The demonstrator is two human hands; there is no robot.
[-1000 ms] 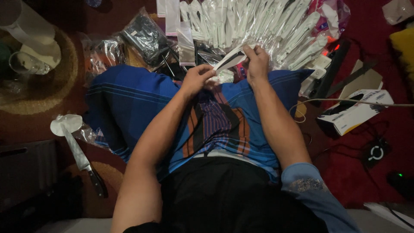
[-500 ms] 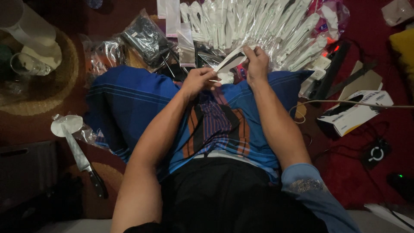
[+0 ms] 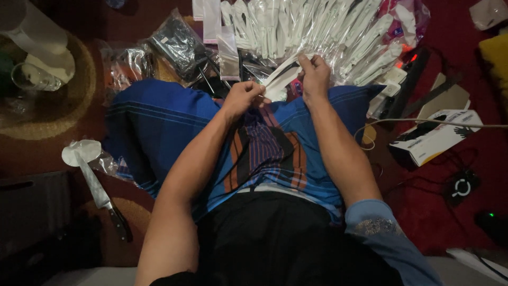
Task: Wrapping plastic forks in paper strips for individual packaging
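Observation:
Both of my hands hold one slim clear plastic packet with a white item inside [image 3: 279, 74], above my lap on a blue striped cloth [image 3: 159, 127]. My left hand [image 3: 242, 98] pinches its near end. My right hand [image 3: 314, 76] grips its far end. Just beyond them, a fan of several similar white packets [image 3: 317, 26] lies spread on the floor.
A bag of dark items [image 3: 177, 45] lies at the upper left of the fan. A knife [image 3: 98, 190] rests on the floor to my left, near a round woven mat [image 3: 63, 114] with a glass [image 3: 34, 79]. An open white box [image 3: 436, 137] and cables lie to my right.

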